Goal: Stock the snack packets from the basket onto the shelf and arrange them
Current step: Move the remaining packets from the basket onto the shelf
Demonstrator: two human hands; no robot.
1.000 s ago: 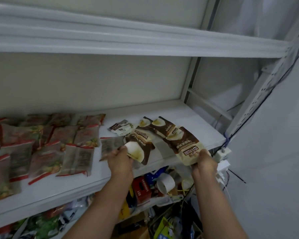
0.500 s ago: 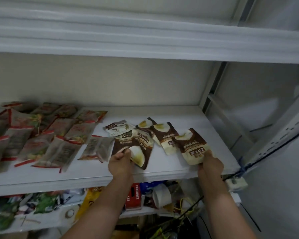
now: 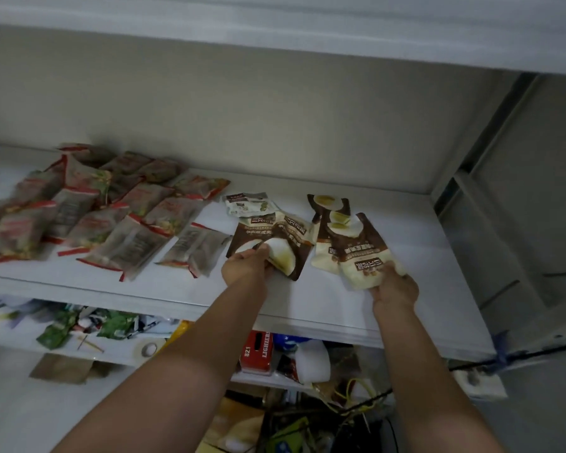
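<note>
On the white shelf [image 3: 307, 299] lie brown-and-cream snack packets. My left hand [image 3: 246, 267] pinches the near end of a small overlapping bunch of them [image 3: 288, 243] at the shelf's middle. My right hand [image 3: 393, 288] grips the near end of another brown-and-cream packet [image 3: 363, 256], which overlaps two more packets [image 3: 328, 210] lying in a row toward the back. A small white-and-green packet [image 3: 247, 204] lies behind the left bunch. The basket is out of view.
Several red-trimmed translucent snack packets [image 3: 95, 207] cover the shelf's left half. Another shelf board [image 3: 275, 34] hangs close overhead. Below, a lower shelf holds a red box [image 3: 257, 351], green wrappers and cables. A grey upright [image 3: 490, 165] bounds the right side.
The view has swung right and closer. Both hands keep their hold on the packets and have slid them a little further onto the shelf, the right-hand row now more tightly overlapped.
</note>
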